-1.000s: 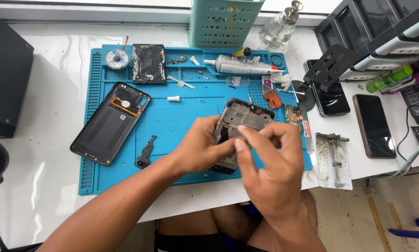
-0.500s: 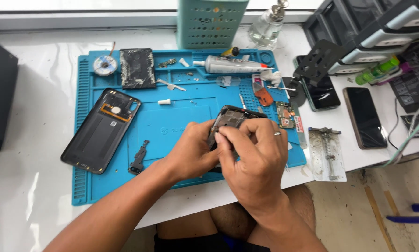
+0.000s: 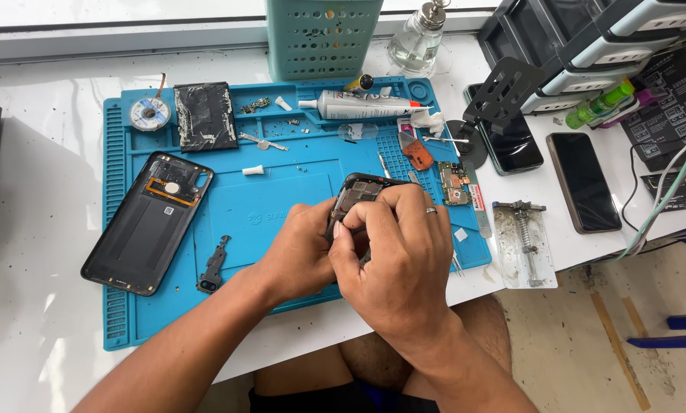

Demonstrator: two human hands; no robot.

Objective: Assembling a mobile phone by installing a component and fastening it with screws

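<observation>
Both forearms reach in from the lower edge and meet at the middle. The left hand is curled with its fingers bent inward, thumb pressed forward. The right hand lies over and just beside it, knuckles up, fingers flexed in a pinch, a ring on one finger.

Item I logged: one opened dark smartphone body with rounded corners, rear cover off, its inner frame and brownish-grey metal shields exposed. It was held tilted above the near right part of the blue mat, top end pointing away from me. My left hand gripped its left edge; my right hand covered its lower half, fingertips pressed on the interior. Only the upper end showed; the rest was hidden under the hands.
</observation>
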